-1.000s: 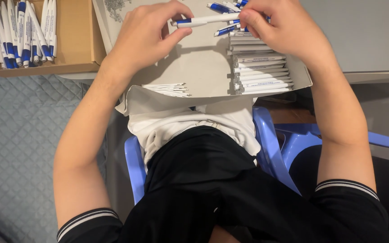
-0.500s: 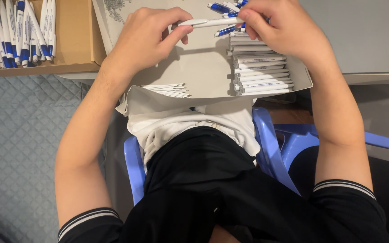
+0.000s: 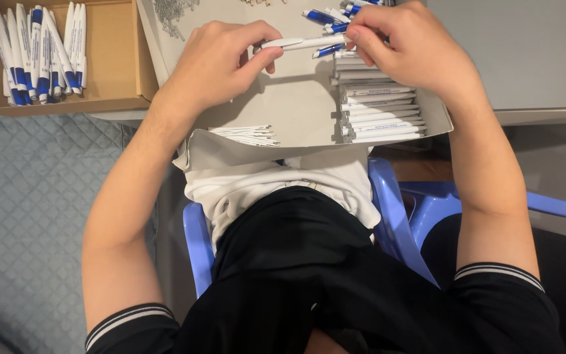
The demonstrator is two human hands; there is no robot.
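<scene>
I see my left hand (image 3: 221, 62) and right hand (image 3: 404, 46) each pinching one end of a white pen barrel (image 3: 304, 43) in their fingers, above the grey cardboard tray (image 3: 296, 105) of stacked barrels (image 3: 378, 111).

The white pen barrel (image 3: 304, 42) is a slim plastic tube, lying almost level and running left to right above the grey cardboard tray. Its left end is pinched between the thumb and fingertips of the left hand (image 3: 221, 62); its right end is gripped by the fingertips of the right hand (image 3: 404, 46), so only the middle stretch shows. It tilts very slightly upward toward the right. The left tip looks darker and narrower, though it is partly hidden by the fingers. It hangs clear of the tray floor.
</scene>
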